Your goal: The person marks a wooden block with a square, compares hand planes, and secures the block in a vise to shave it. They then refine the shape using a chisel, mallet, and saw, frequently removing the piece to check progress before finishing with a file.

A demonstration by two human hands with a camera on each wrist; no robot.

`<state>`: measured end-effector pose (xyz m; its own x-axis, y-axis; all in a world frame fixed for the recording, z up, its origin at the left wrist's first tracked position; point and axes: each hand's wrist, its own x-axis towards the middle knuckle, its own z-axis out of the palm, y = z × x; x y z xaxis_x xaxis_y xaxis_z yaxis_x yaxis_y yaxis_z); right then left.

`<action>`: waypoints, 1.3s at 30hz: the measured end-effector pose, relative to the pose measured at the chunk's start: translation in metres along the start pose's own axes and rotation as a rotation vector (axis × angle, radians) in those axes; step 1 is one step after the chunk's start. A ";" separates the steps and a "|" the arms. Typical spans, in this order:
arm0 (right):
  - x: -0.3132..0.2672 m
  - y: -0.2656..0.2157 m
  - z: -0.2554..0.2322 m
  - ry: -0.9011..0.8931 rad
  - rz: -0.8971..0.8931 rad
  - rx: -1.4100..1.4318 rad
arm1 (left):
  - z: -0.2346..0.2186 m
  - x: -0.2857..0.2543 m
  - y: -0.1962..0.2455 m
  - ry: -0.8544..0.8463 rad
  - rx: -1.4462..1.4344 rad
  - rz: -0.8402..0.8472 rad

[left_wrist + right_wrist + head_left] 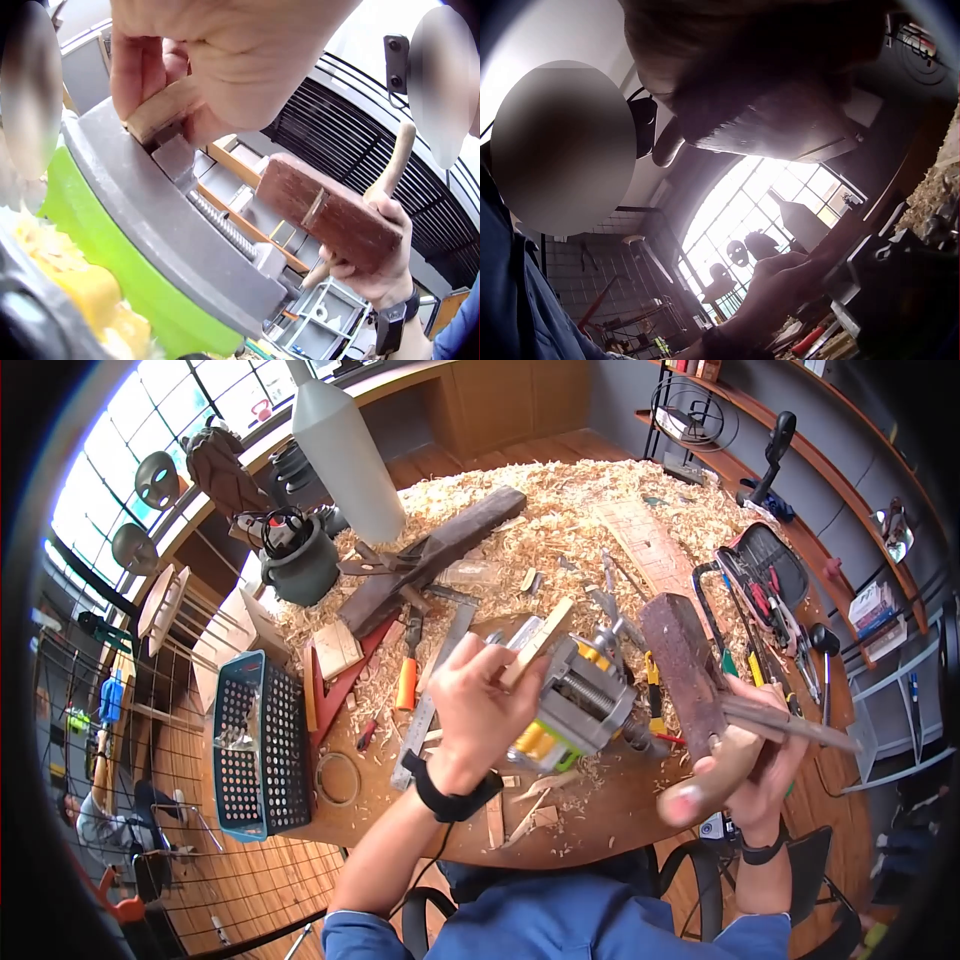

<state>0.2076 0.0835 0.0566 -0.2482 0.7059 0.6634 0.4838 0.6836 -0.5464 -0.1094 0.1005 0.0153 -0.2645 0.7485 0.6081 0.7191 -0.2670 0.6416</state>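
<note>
Our left grip [487, 702] pinches a strip of wood [540, 643], our right grip [766, 768] holds a plane [682, 655]

We squeeze the strip between our left finger and thumb. It is right at the top of the gray and green vise [583, 708], but we cannot tell if the vise is biting it. On our other side, we curl our right fingers around the plane by its stick handle [805, 730]. We have it up off the desk [385, 822], to the right of the vise. From our left wrist we see its flat bottom, with a thin slot across it. Curly shavings [560, 495] cover the far part of the desk. Near our left grip lie a metal ruler [419, 728] and a tool with an orange handle [407, 682]. Farther left stands a blue-green basket [287, 760].
</note>
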 end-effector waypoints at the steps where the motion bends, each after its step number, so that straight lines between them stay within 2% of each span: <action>1: 0.006 -0.012 0.000 -0.030 0.053 0.018 | 0.007 -0.006 0.002 0.054 0.045 0.033; 2: 0.009 -0.018 -0.004 -0.032 0.054 0.018 | 0.010 -0.009 0.003 0.072 0.037 0.080; 4: 0.011 -0.025 -0.008 -0.142 0.047 -0.102 | 0.003 -0.015 0.009 -0.188 0.058 -0.089; 5: 0.010 -0.022 -0.007 -0.103 -0.015 -0.172 | -0.004 -0.009 0.014 -0.189 0.056 -0.092; 7: 0.010 -0.023 -0.010 -0.138 -0.042 -0.194 | -0.023 0.017 0.015 -0.302 0.141 0.213; 8: 0.011 -0.025 -0.013 -0.171 -0.072 -0.215 | -0.030 0.028 0.002 -0.564 0.171 0.152; 9: 0.016 -0.030 -0.014 -0.190 -0.152 -0.271 | -0.026 0.039 -0.025 -0.649 0.007 0.241; 10: 0.016 -0.032 -0.014 -0.193 -0.149 -0.273 | -0.015 0.047 -0.055 -0.730 -0.160 0.325; 11: 0.016 -0.033 -0.014 -0.219 -0.142 -0.250 | -0.007 0.054 -0.070 -0.832 -0.276 0.306; 12: 0.017 -0.035 -0.012 -0.242 -0.135 -0.226 | -0.003 0.057 -0.072 -0.831 -0.276 0.306; 14: 0.016 -0.040 -0.007 -0.258 -0.152 -0.229 | 0.000 0.061 -0.069 -0.986 -0.200 0.151; 15: 0.014 -0.042 -0.003 -0.246 -0.158 -0.219 | -0.005 0.057 -0.065 -0.899 -0.210 0.196; 16: 0.015 -0.045 0.000 -0.245 -0.156 -0.220 | -0.008 0.054 -0.058 -0.904 -0.210 0.194; 19: 0.021 -0.052 0.008 -0.264 -0.167 -0.203 | -0.011 0.031 -0.034 -0.732 -0.283 0.126; 20: 0.022 -0.052 0.011 -0.274 -0.187 -0.204 | -0.010 0.016 -0.030 -0.684 -0.258 0.049; 22: 0.024 -0.052 0.018 -0.294 -0.226 -0.204 | -0.012 -0.002 -0.016 -0.595 -0.164 0.053; 23: 0.028 -0.053 0.023 -0.288 -0.285 -0.191 | -0.014 -0.014 -0.009 -0.550 -0.126 -0.006; 25: 0.027 -0.053 0.031 -0.301 -0.326 -0.176 | -0.006 -0.031 -0.009 -0.515 -0.134 0.013; 28: 0.021 -0.062 0.039 -0.310 -0.272 -0.204 | -0.006 -0.037 -0.014 -0.489 -0.125 0.081; 33: 0.017 -0.077 0.050 -0.328 -0.219 -0.303 | -0.003 -0.045 -0.021 -0.569 -0.109 -0.005; 35: 0.014 -0.082 0.051 -0.339 -0.229 -0.383 | -0.004 -0.042 -0.017 -0.584 -0.105 0.028; 39: 0.012 -0.070 0.048 -0.407 -0.221 -0.345 | -0.003 -0.045 -0.017 -0.580 -0.109 -0.021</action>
<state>0.1306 0.0528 0.0781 -0.6446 0.6141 0.4553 0.6125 0.7713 -0.1732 -0.1115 0.0697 -0.0211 0.1385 0.9558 0.2594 0.6396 -0.2863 0.7134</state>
